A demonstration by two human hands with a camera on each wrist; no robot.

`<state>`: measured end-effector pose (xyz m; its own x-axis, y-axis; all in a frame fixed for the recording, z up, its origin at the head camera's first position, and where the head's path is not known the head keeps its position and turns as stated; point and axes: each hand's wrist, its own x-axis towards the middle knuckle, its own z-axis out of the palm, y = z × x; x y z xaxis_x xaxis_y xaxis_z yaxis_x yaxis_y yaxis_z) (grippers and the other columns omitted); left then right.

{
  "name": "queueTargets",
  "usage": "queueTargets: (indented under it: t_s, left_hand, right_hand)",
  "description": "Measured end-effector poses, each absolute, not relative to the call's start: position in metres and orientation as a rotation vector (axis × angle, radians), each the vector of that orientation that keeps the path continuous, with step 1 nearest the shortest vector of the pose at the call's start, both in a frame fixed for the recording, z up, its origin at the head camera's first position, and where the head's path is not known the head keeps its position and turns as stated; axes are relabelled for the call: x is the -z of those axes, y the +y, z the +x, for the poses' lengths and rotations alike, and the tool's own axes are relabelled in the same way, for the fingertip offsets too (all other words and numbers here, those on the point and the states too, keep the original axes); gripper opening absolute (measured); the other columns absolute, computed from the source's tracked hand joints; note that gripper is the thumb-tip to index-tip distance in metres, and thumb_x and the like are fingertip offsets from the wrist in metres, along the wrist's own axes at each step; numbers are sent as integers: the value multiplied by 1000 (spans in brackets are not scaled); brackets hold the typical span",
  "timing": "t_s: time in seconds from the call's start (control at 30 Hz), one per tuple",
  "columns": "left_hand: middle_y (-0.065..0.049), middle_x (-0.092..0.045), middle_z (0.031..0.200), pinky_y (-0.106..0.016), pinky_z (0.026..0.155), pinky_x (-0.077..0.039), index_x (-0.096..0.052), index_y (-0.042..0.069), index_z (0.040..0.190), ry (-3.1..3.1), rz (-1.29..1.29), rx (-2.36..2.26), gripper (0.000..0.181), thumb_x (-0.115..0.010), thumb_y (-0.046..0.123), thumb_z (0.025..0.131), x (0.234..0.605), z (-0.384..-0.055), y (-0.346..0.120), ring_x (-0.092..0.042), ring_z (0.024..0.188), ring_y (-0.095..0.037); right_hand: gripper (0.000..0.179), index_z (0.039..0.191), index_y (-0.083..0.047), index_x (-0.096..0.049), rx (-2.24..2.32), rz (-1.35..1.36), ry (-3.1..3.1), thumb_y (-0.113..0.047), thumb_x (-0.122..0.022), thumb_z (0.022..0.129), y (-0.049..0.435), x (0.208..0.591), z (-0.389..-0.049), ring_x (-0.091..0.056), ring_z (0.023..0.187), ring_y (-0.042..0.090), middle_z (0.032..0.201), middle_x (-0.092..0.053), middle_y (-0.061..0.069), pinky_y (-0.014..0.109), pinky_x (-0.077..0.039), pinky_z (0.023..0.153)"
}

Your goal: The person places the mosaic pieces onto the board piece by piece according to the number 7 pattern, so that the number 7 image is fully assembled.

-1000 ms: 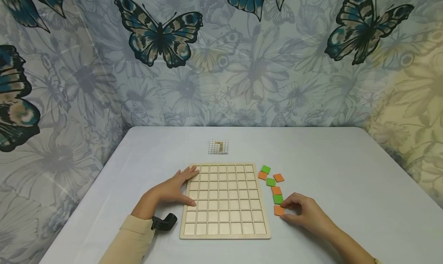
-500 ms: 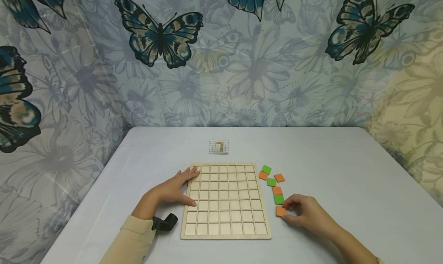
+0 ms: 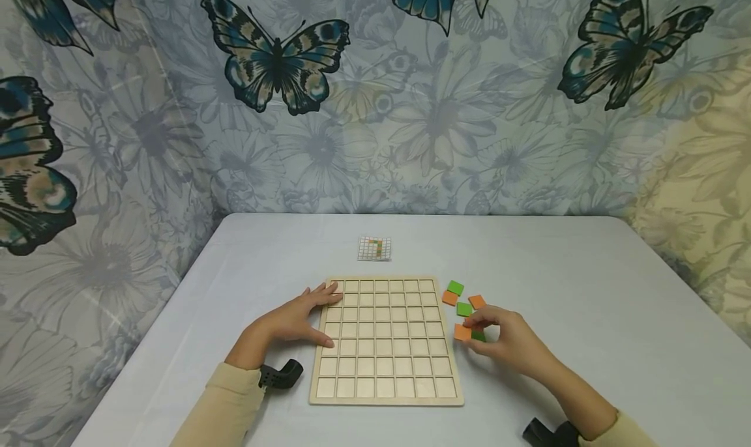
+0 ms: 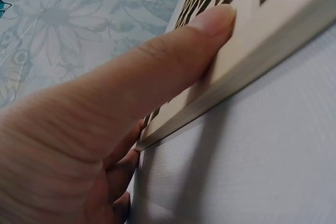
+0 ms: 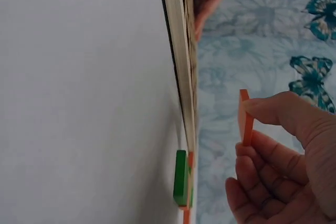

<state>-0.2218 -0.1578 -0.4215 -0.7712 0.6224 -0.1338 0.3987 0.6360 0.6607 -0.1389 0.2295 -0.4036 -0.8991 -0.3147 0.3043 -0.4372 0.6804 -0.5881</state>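
My left hand rests on the left edge of a wooden grid board, fingers spread. In the left wrist view its thumb lies on the board's rim. Between thumb and fingers my right hand pinches a square orange tile, just off the board's right edge. The right wrist view has this orange tile lifted above the table. A green tile lies partly hidden behind it. Farther back are another green tile and an orange tile, beside my right fingers.
Touching each other near the board's far right corner lie a green tile and an orange tile. A small card printed with a coloured grid pattern lies behind the board. The white table ends at a butterfly-patterned backdrop.
My right hand has picked the nearest orange tile off the table and carried it up, away from me and slightly left, towards the board. The left hand keeps its place on the board.
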Motion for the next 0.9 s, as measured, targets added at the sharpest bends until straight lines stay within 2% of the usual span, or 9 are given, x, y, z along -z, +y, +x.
queueTargets:
  t_s: [0.23, 0.57, 0.9]
  left_hand:
    - [-6, -14, 157, -55, 118, -3, -38, 15, 144, 2500, 784, -900, 92, -82, 38, 67, 420, -220, -158, -2, 145, -31]
    - [-6, -13, 157, -53, 118, -1, -39, 13, 143, 2500, 791, -904, 91, -82, 37, 67, 421, -222, -157, -3, 146, -30]
    - [-5, -13, 157, -53, 118, 0, -39, 14, 143, 2505, 784, -908, 91, -83, 36, 67, 423, -223, -158, -3, 146, -29]
  right_hand:
    - [20, 90, -11, -68, -1064, 657, -2733, -2, -74, 73, 208, 399, -160, -59, 79, 13, 89, -66, -4, 29, -54, 70]
    - [18, 94, -11, -68, -1155, 737, -2729, -10, -74, 77, 179, 396, -189, -60, 87, 19, 93, -66, -3, 42, -53, 79]
    - [20, 98, -9, -67, -1207, 765, -2771, -11, -71, 79, 149, 393, -209, -60, 94, 23, 96, -65, 4, 37, -53, 76]
